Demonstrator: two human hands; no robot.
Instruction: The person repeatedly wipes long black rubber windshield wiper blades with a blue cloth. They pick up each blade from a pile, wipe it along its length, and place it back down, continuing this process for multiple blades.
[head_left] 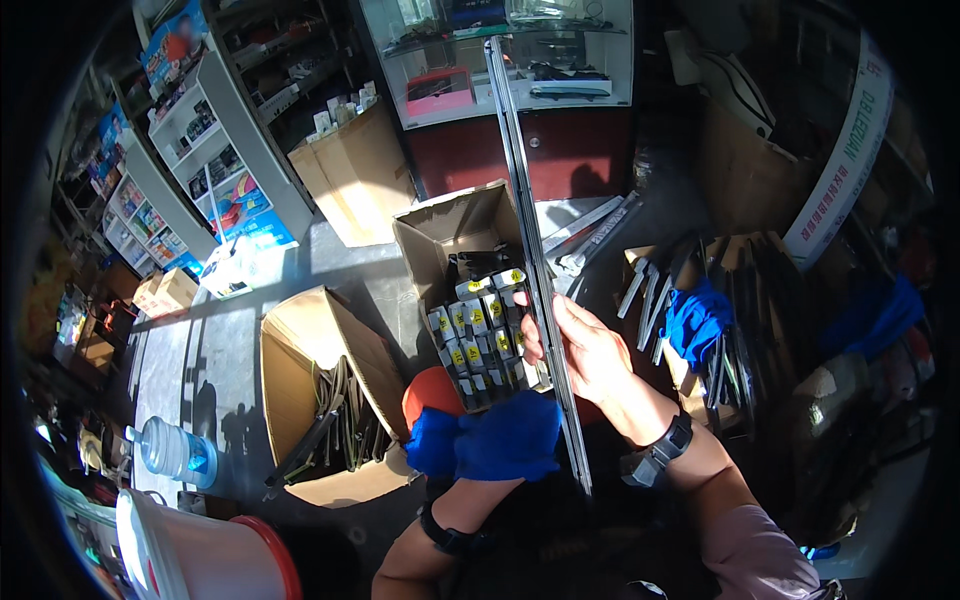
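A long, slim wiper blade (525, 190), dark with shiny edges, stands nearly upright in front of me. My right hand (590, 350) grips it around its middle, thumb and fingers on either side. A bunched blue cloth (505, 440) covers my left hand (500, 480), close to the blade's lower part; the fingers are hidden beneath it. Behind the blade, an open carton (415, 240) holds several packed pieces with yellow labels (475, 318). Left of it, another open carton (285, 370) contains loose dark blades (345, 420). Something orange-red (432, 393) shows beside the cloth.
At right, a box of more strips (745, 340) has a blue cloth (697, 322) over it. Long packages (597, 230) lie before a glass cabinet (515, 110). A water jug (178, 450) and a white bucket (200, 550) with a red rim stand at left.
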